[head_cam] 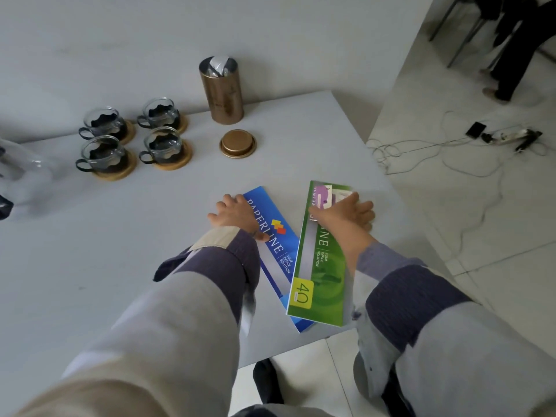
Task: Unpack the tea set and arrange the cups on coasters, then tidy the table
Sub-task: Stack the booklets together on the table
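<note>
Several glass cups with dark holders [162, 144] stand on round wooden coasters [173, 164] at the back left of the grey table [120, 236]. A bronze canister [221, 91] stands open behind its lid [238, 143]. My left hand [233, 213] rests flat with straight fingers on the left edge of a blue Paperline booklet [279, 236]. My right hand [350, 213] lies flat on the upper part of a green booklet [322, 266], which overlaps the blue one. A small purple card [323, 197] lies at the green booklet's top.
A clear glass teapot [21, 173] sits at the far left edge. The table's right edge runs close to the green booklet. On the tiled floor to the right lie cables and a power strip [508, 136]. A person's legs [508, 55] stand at the top right.
</note>
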A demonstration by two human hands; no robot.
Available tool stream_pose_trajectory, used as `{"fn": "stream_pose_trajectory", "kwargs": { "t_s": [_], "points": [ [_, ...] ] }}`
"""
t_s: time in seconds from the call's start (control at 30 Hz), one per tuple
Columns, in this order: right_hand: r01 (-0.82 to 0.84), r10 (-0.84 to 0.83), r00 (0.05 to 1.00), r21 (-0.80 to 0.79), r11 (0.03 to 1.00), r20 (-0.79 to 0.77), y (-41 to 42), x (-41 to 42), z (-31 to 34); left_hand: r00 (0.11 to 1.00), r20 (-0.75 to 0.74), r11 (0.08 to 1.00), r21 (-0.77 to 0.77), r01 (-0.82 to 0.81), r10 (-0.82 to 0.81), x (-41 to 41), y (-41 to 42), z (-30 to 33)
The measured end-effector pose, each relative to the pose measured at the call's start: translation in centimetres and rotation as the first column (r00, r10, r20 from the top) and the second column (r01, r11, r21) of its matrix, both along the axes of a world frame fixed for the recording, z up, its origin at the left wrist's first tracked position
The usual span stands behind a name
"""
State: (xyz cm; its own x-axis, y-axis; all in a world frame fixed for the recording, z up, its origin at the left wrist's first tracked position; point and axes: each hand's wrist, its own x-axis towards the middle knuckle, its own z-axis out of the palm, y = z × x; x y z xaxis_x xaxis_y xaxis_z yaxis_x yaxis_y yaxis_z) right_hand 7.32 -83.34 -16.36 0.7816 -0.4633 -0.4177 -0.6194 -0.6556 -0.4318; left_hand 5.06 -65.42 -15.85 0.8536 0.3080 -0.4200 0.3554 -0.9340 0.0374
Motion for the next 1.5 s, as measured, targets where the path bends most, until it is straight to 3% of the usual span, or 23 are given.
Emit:
{"fn": "stream_pose_trajectory", "kwargs": {
  "t_s": [0.17, 0.27, 0.4, 0.53, 0.6, 0.67, 0.73, 0.8, 0.93, 1.07, 1.17, 1.4, 1.5],
  "points": [
    [0.188, -0.19, 0.982, 0.095, 0.978, 0.017, 0.8, 1.5, 0.1, 0.999, 0.004, 0.999, -0.02, -0.034, 0.034, 0.3, 0.2, 0.1],
    [0.267, -0.259, 0.964, 0.153, 0.952, -0.066, 0.8, 2.6, -0.4, 0.998, 0.019, 0.997, -0.048, -0.064, 0.065, 0.4, 0.3, 0.2],
    [0.239, -0.199, 0.964, 0.253, 0.937, -0.175, 0.6, 3.4, -0.5, 0.994, 0.067, 0.993, -0.08, -0.083, 0.088, 0.3, 0.2, 0.6],
    [0.166, -0.147, 0.983, 0.18, 0.969, -0.112, 1.3, 2.7, 0.9, 0.976, 0.141, 0.958, -0.257, -0.125, 0.165, 0.0, -0.6, 1.3],
    [0.099, -0.09, 0.995, 0.304, 0.948, -0.041, 1.5, 2.1, 1.3, 0.936, 0.132, 0.872, -0.426, -0.242, 0.325, -0.3, -1.1, 1.4],
    [0.028, -0.04, 0.999, 0.413, 0.91, 0.02, 1.6, 1.3, 1.9, 0.814, 0.049, 0.676, -0.586, -0.447, 0.579, -0.4, -1.0, 0.9],
    [-0.013, -0.006, 0.999, 0.482, 0.876, 0.038, 1.5, 0.5, 2.2, 0.747, -0.011, 0.569, -0.64, -0.516, 0.665, -0.4, 0.1, 0.5],
    [-0.009, -0.025, 0.998, 0.544, 0.839, 0.055, 1.5, 0.0, 2.3, 0.74, -0.005, 0.523, -0.704, -0.48, 0.673, -0.3, 1.0, 0.0],
    [0.028, -0.111, 0.991, 0.677, 0.735, 0.08, 1.2, 0.7, 3.1, 0.762, -0.075, 0.344, -0.861, -0.375, 0.643, 0.3, 0.9, 1.4],
    [-0.019, -0.15, 0.977, 0.764, 0.645, 0.151, 0.9, 3.7, 5.8, 0.821, 0.011, 0.366, -0.899, -0.242, 0.571, 3.3, 0.1, 3.7],
    [-0.071, -0.152, 0.964, 0.766, 0.639, 0.217, 0.6, 6.6, 7.8, 0.828, 0.084, 0.381, -0.91, -0.163, 0.555, 6.2, -0.5, 5.5],
    [-0.108, -0.125, 0.963, 0.763, 0.637, 0.241, 0.4, 15.1, 9.3, 0.786, 0.036, 0.281, -0.943, -0.177, 0.617, 13.9, -1.3, 7.3],
    [-0.12, -0.091, 0.97, 0.766, 0.632, 0.227, 0.9, 19.5, 8.8, 0.774, 0.05, 0.286, -0.943, -0.172, 0.632, 17.8, -1.6, 7.0]
  ]
}}
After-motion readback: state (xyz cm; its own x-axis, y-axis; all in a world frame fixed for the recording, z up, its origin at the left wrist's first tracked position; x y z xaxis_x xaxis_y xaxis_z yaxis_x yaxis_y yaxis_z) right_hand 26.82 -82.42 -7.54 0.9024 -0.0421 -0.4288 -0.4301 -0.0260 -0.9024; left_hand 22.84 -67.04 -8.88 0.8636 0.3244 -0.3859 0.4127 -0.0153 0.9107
